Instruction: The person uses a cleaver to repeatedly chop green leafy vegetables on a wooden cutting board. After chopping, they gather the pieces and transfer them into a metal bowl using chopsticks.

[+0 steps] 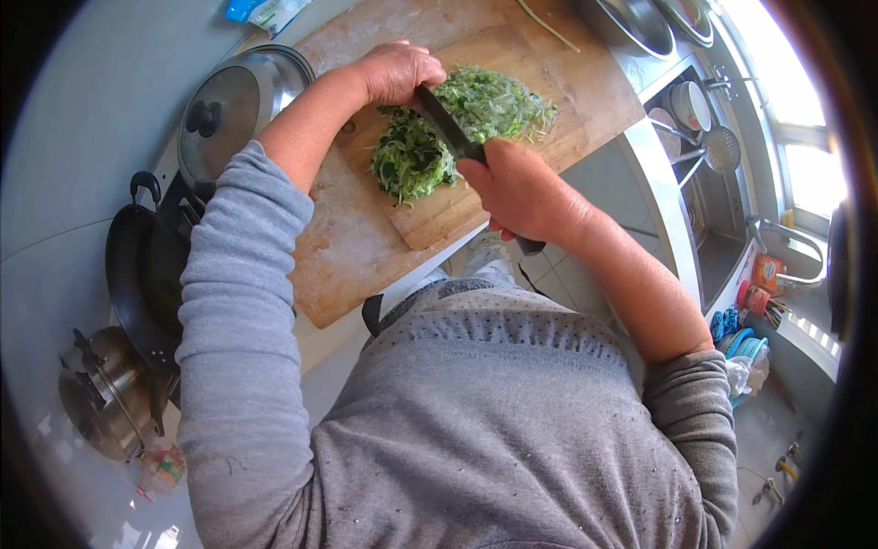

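Observation:
My right hand [521, 189] is wrapped around the dark handle of a kitchen knife [449, 123], and the handle's butt shows below the palm. At the blade's far end, my left hand [405, 68] grips near the tip, its fingers partly hidden. The blade is seen spine-up and runs across shredded green vegetable. On its right lies a paler shredded heap [501, 103]; on its left is a darker green heap [411, 158]. Both rest on a wooden cutting board [439, 223], which lies on a larger, flour-dusted wooden board [329, 226].
Left of the boards stand a lidded pan [226, 117], a black wok [147, 274] and a steel pot [110, 398]. Metal bowls [631, 24] sit at the top right. A sink [720, 206] with bowls and a skimmer [721, 149] is on the right. The large board's front edge overhangs the counter.

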The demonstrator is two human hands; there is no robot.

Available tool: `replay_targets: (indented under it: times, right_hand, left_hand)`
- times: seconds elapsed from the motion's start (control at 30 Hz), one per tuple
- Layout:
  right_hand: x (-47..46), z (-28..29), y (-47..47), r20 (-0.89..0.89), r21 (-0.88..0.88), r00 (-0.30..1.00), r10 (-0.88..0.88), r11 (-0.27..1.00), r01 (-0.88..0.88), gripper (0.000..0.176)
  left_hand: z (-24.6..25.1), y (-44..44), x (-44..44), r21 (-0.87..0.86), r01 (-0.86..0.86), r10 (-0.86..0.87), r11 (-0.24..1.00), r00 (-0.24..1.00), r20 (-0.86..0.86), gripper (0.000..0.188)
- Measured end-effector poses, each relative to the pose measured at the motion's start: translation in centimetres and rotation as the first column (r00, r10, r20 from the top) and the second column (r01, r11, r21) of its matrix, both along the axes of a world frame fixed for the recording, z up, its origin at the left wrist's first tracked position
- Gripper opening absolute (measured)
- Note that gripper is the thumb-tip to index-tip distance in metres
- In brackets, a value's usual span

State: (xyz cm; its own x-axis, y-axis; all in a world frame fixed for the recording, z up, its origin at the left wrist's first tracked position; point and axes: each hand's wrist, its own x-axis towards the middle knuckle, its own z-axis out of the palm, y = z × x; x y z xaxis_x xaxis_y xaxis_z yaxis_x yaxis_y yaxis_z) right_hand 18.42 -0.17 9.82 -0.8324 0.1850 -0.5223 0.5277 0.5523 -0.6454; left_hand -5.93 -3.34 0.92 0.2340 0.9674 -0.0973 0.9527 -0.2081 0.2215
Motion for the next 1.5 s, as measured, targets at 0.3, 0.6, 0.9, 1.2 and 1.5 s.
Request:
replay_targets:
  times: [0.3, 0.6, 0.9, 1.2, 1.5]
  right_hand:
    - [4.3, -7.8, -2.5, -0.135, 0.194, 0.966, -0.218, 0.951, 0.242, 0.024]
    - [2.1, -2.9, 3.0, -0.071, 0.284, 0.996, 0.052, 0.958, -0.03, 0.028]
    - [1.4, -2.2, 4.4, -0.055, 0.317, 0.994, 0.093, 0.946, -0.071, 0.031]
    - [4.2, -6.8, 6.5, -0.119, 0.355, 0.993, -0.017, 0.933, 0.058, 0.031]
    - [-1.4, 0.7, 7.7, 0.035, 0.423, 0.985, 0.17, 0.89, -0.169, 0.035]
  left_hand:
    - [-1.6, -1.6, 3.4, 0.279, 0.037, -0.008, 0.96, 0.995, -0.104, 0.014]
    - [-1.5, -1.4, 2.5, 0.266, -0.16, 0.17, 0.951, 0.985, -0.017, 0.013]
    - [-1.3, -1.4, 2.5, 0.301, -0.216, 0.216, 0.929, 0.976, 0.033, 0.015]
    - [-2.1, -0.4, 5.4, 0.311, -0.233, 0.274, 0.921, 0.957, -0.094, 0.016]
    - [-0.9, -1.8, 2.8, 0.17, -0.439, 0.429, 0.882, 0.899, 0.094, 0.014]
